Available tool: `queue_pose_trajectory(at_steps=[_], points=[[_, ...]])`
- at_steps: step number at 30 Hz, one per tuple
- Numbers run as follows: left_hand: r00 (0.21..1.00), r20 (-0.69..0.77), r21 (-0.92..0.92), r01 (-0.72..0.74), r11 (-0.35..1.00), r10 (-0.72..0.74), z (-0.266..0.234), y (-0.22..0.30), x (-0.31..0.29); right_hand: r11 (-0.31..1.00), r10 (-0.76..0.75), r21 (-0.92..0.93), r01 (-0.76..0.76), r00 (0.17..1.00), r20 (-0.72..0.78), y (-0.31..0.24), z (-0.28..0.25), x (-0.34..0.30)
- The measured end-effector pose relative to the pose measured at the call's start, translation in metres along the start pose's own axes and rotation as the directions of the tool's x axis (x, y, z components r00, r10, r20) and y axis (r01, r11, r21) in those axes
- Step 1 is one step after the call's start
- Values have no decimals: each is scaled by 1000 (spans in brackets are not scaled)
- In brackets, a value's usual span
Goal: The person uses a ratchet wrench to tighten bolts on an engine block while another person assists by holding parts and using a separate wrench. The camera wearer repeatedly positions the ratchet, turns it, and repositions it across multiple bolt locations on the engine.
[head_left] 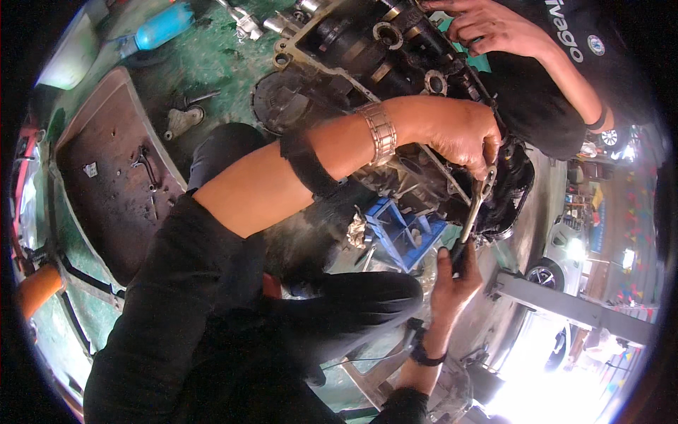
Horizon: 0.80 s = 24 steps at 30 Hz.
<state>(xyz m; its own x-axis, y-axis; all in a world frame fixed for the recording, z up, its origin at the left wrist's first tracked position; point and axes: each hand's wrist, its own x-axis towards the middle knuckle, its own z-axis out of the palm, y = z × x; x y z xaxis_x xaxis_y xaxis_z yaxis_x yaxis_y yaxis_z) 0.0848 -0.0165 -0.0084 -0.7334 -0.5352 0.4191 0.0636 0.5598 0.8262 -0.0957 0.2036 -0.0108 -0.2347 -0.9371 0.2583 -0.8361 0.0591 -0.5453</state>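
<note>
The dark handle of a long silver metal ratchet wrench (471, 215) is clasped in the right grip (458, 286); its head is pinched by the left grip (462, 140), beside the dark, oily metal engine block (360, 53). Nearby, a blue plastic compartmented tray (382, 234) is seen; farther left, a broad brown tray (106, 212) holding small metal parts.

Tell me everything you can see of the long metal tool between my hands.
The long metal tool looks like a ratchet: a slim, shiny shank with a wider head and a dark handle. It slants, head toward the picture's top, handle toward the bottom. The curled fingers of the left hand are at the head; the right hand grips the handle. It is beside the engine; whether they touch isn't clear.
</note>
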Motion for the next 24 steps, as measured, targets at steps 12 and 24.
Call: queue_pose_trajectory(at_steps=[12, 24], points=[[977, -85, -24, -198, 980, 196, -1, -13, -1, 773, 215, 586, -242, 970, 116, -78, 83, -20], [973, -59, 39, -222, 974, 224, 6, -1, -13, 968, 117, 183, -169, 957, 266, -32, 8, 1]])
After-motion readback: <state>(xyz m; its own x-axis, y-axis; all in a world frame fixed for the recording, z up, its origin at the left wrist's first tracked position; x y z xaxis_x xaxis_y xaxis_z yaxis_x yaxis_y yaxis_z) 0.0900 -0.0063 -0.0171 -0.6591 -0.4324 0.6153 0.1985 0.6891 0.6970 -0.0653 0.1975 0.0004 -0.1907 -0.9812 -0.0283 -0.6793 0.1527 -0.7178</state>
